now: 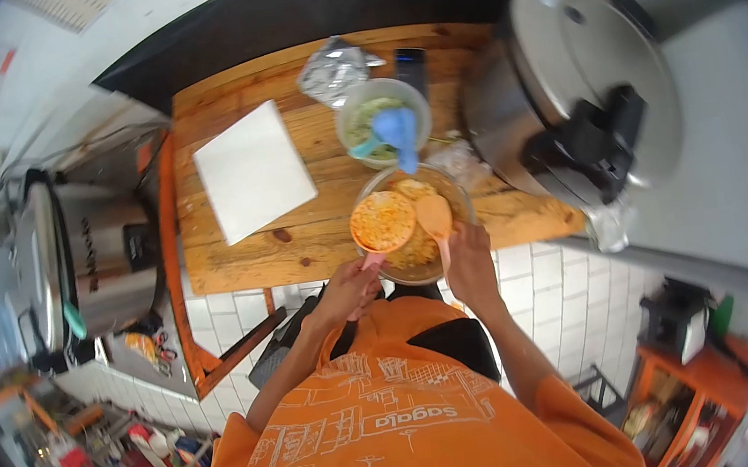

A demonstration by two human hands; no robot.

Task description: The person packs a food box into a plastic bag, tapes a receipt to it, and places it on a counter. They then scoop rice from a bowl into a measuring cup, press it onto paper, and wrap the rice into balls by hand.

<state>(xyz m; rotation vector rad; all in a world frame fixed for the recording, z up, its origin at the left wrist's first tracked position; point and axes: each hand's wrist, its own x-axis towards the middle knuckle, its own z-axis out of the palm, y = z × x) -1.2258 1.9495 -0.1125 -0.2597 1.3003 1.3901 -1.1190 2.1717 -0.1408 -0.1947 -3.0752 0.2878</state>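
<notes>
My left hand (350, 290) is closed around the handle of a pink-rimmed round strainer (383, 221), which is full of orange, crumbly food. In my right hand (471, 263) I grip an orange-tan spatula (434, 217), its broad head just right of the strainer. Both tools are over a large round bowl (461, 198) near the table's front edge, with more orange food inside. Behind it stands a white tub (344, 110) of greenish food, with a blue cloth-like piece (398, 132) and a teal handle on it.
On the wooden table (333, 210) lie a white board (254, 172), crumpled foil (337, 72), a dark phone (411, 69) and a clear plastic bag (459, 164). A large steel cooker (499, 104) stands at the right, another (113, 258) at the left.
</notes>
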